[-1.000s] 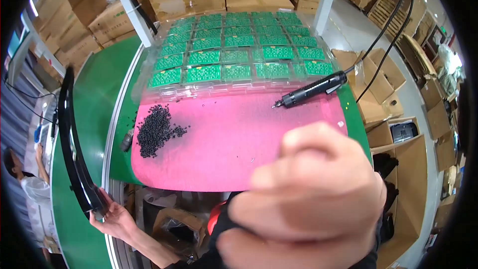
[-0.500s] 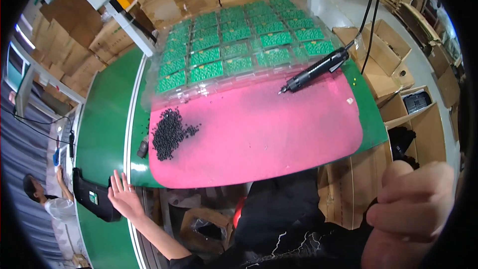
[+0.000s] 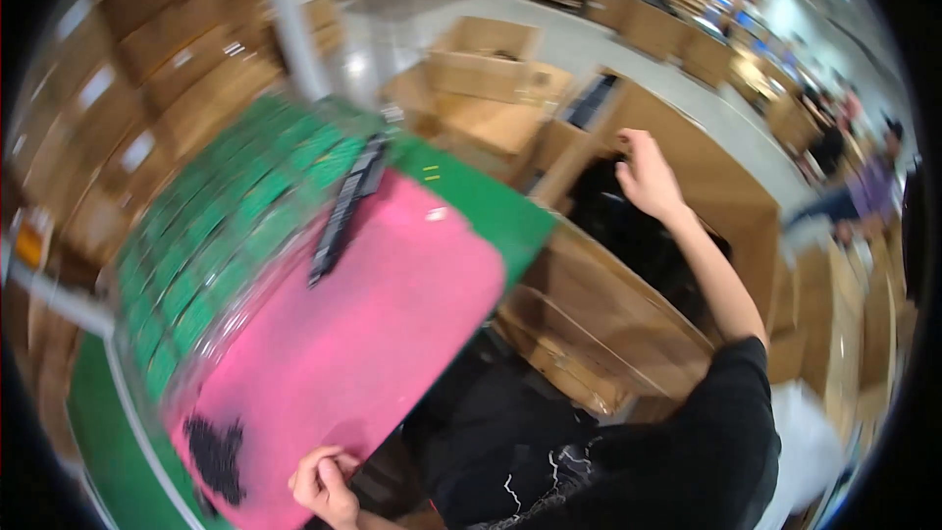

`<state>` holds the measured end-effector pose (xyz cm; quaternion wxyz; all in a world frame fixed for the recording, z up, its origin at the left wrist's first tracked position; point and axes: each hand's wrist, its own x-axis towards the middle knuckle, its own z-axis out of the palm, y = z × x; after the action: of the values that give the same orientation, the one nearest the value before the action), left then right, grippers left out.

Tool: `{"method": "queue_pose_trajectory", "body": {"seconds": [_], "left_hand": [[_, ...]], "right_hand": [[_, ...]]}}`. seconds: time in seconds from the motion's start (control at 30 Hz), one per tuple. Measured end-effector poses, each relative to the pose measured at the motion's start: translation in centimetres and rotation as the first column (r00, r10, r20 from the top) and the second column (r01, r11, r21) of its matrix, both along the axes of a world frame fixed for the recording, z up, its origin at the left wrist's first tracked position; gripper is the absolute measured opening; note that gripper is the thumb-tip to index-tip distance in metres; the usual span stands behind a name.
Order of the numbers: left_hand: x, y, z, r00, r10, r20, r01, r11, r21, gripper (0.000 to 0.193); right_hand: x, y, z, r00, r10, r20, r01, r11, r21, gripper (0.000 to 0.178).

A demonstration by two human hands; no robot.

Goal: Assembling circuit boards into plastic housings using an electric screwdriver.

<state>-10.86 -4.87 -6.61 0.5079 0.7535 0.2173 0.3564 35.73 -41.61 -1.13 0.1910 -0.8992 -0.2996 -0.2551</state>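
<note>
My left hand (image 3: 326, 486) hovers at the near edge of a pink mat (image 3: 343, 363), its fingers curled in; no object shows in it. My right hand (image 3: 650, 177) reaches out over an open cardboard box (image 3: 711, 162) holding black parts (image 3: 628, 221). Its fingers are bent, with thumb and fingertips apart and nothing seen between them. A black electric screwdriver (image 3: 348, 208) lies across the mat's far side. At the mat's left end sits a pile of small black pieces (image 3: 216, 459). Motion blur softens the view.
Green circuit boards in clear trays (image 3: 226, 236) fill the back of the green table (image 3: 500, 206). More cardboard boxes (image 3: 481, 118) stand right of it, and stacked cartons (image 3: 177, 59) rise behind. People (image 3: 868, 186) are at the far right.
The view has swung to the right. My right hand has gone out over the cardboard box. My left hand, spread before, is now curled at the mat's near edge.
</note>
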Motion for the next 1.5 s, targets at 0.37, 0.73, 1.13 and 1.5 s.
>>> {"method": "queue_pose_trajectory", "body": {"seconds": [0.37, 0.73, 1.13, 1.5], "left_hand": [[1.6, -2.0, 2.7, 0.995, 0.097, -0.024, -0.1, 0.981, -0.166, 0.013], [2.4, -2.0, 2.2, 0.978, 0.21, -0.006, -0.208, 0.963, -0.173, 0.011], [2.5, -2.2, 2.9, 0.98, 0.197, 0.03, -0.188, 0.963, -0.192, 0.013], [1.0, -1.4, 1.4, 0.98, 0.143, 0.137, -0.11, 0.969, -0.22, 0.016]], "right_hand": [[-1.7, -12.8, -24.8, -0.004, -0.492, -0.87, 0.141, 0.862, -0.488, 0.089], [-3.5, -12.4, -30.0, 0.264, -0.825, -0.5, 0.384, 0.565, -0.73, 0.056], [-7.6, -28.4, -27.6, -0.166, -0.669, -0.725, 0.838, 0.291, -0.461, 0.039], [-4.1, -24.1, -3.6, 0.589, -0.3, -0.751, 0.743, 0.567, 0.356, 0.014]]}}
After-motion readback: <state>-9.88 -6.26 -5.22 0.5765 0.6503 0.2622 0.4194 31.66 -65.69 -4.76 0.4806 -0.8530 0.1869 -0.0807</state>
